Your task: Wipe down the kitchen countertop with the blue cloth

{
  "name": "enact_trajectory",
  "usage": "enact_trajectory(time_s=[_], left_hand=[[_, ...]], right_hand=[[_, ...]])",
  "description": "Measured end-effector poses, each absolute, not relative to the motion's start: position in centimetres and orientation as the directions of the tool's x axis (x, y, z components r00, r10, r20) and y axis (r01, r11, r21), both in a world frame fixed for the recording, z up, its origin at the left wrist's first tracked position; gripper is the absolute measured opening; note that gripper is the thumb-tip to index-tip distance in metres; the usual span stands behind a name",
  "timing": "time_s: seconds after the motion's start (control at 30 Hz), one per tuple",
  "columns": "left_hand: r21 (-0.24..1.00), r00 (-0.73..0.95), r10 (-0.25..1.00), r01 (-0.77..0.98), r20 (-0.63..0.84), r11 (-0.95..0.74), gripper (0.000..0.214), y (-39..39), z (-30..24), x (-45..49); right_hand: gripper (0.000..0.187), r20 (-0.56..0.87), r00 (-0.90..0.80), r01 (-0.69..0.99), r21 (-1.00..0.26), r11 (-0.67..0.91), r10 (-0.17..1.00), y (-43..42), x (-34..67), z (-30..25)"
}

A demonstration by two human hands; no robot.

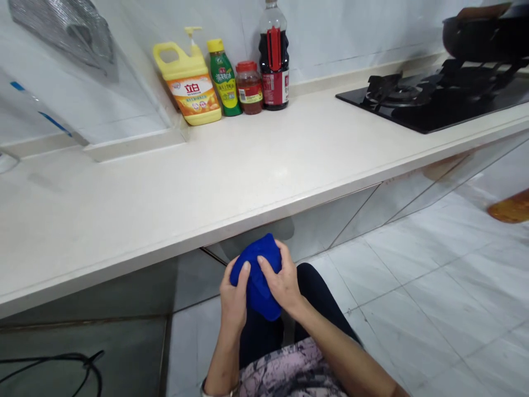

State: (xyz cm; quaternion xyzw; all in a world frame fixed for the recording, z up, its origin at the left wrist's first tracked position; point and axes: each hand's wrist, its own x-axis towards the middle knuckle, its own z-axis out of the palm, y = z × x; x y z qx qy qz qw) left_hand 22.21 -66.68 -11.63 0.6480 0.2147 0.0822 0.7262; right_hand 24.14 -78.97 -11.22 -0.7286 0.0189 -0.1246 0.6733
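A bright blue cloth point(264, 295) is bunched up between both hands, in front of the counter's front edge and above the lap. My left hand point(235, 292) grips its left side, thumb on top and fingers curled underneath. On the right side, my right hand point(285, 281) holds the same cloth, its thumb pressed on the upper face. Both sets of fingers are partly hidden behind the fabric. The cloth's lower end hangs loose below the thumbs.
A pale countertop point(248, 165) runs across the view. Against the wall stand a yellow detergent jug point(194, 94), a green bottle point(225, 80), a red-lidded jar point(249, 91) and a dark sauce bottle point(275, 66). Right are a gas stove point(433, 102) and black pan point(483, 38). A black cable point(85, 361) lies lower left.
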Motion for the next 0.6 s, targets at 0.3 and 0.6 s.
enact_trajectory(time_s=[0.3,0.6], left_hand=[[0.893,0.934,0.254,0.121,-0.25,0.434,0.056,-70.1,-10.9,26.8],[0.864,0.875,0.365,0.11,-0.319,0.492,0.059,-67.3,-12.0,26.3]], right_hand=[[0.035,0.598,0.767,0.38,-0.714,-0.588,-0.231,-80.9,29.1,-11.6],[0.046,0.555,0.831,0.295,-0.495,-0.817,-0.035,-78.1,29.1,-11.3]])
